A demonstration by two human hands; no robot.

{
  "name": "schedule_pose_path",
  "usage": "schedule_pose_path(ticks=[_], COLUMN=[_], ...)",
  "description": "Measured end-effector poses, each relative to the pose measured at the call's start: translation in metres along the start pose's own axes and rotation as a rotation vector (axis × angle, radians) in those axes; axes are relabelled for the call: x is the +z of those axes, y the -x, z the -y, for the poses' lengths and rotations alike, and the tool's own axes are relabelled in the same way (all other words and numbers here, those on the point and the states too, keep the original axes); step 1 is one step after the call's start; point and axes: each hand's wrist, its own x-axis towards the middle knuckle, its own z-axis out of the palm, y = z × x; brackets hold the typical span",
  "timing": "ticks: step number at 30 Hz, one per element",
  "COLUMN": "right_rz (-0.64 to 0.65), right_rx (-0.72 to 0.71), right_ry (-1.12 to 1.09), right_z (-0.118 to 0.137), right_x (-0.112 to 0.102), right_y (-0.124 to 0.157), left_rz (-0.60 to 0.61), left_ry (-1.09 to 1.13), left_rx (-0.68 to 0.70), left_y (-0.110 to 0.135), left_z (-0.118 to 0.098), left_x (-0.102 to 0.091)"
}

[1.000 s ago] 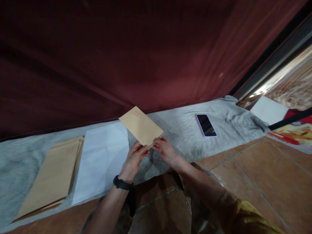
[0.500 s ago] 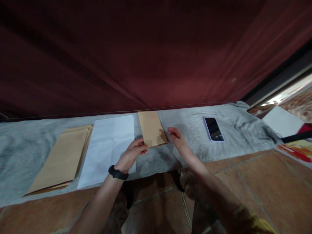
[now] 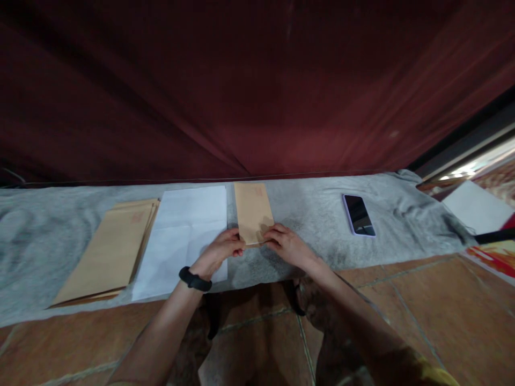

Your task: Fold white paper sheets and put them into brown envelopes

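A brown envelope (image 3: 252,210) lies flat on the grey cloth (image 3: 309,214) in the middle. My left hand (image 3: 219,252), with a black band on the wrist, pinches the envelope's near left corner. My right hand (image 3: 285,244) has its fingers closed on the near right corner. To the left lies a white sheet of paper (image 3: 185,236), and further left a stack of brown envelopes (image 3: 110,249).
A dark phone (image 3: 359,214) lies face up on the cloth to the right. A dark red curtain (image 3: 241,86) hangs behind the cloth. A white sheet (image 3: 477,206) lies at the far right. Brown floor tiles (image 3: 422,305) fill the foreground.
The envelope came down from a tilted hold in the air to lie flat on the cloth. My right hand let go briefly, then returned to its near corner.
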Motion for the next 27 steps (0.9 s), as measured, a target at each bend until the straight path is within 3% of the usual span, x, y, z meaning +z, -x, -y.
schedule_pose_path(ticks=[2, 5, 7, 15, 27], right_rz=[-0.004, 0.006, 0.014, -0.001, -0.011], right_rx=[-0.003, 0.005, 0.009, 0.041, 0.113], right_ry=[0.023, 0.061, 0.082, 0.155, 0.141], right_z=[0.001, 0.001, 0.001, 0.0, 0.005], right_x=[0.0, 0.0, 0.001, 0.006, 0.008], right_y=[-0.003, -0.005, -0.006, -0.008, -0.009], left_rz=[-0.099, -0.354, -0.449, -0.44, -0.404], left_ry=[-0.151, -0.56, -0.814, -1.087, -1.194], left_rx=[0.022, 0.081, 0.121, 0.518, 0.514], left_y=[0.002, 0.011, 0.02, 0.034, 0.016], left_z=[0.001, 0.001, 0.0, 0.007, 0.014], left_x=[0.004, 0.013, 0.02, 0.046, 0.039])
